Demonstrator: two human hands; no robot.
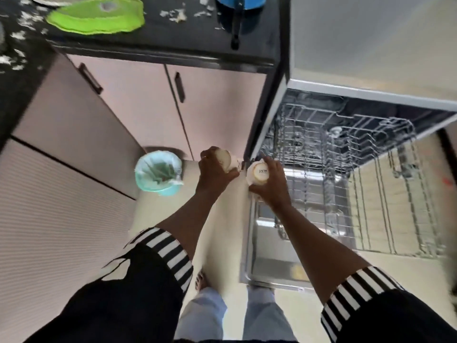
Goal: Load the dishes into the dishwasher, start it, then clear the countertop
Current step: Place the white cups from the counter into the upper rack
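My left hand [214, 172] grips a cream cup [228, 162] turned bottom-up, just left of the open dishwasher. My right hand [273, 180] holds a second cream cup [259, 172], its base with small lettering facing me, over the left front corner of the upper rack [346, 134]. The wire upper rack is pulled out, and so is the lower rack [395, 206]; both hold no dishes that I can see. The dishwasher door [267, 263] lies open and flat below my right arm.
A dark countertop [173, 45] at the top carries a green cloth [99, 18], a blue pot [239, 6] with a black handle and scattered white scraps. A teal bin [158, 172] with a liner stands on the floor by the pink cabinets [138, 100].
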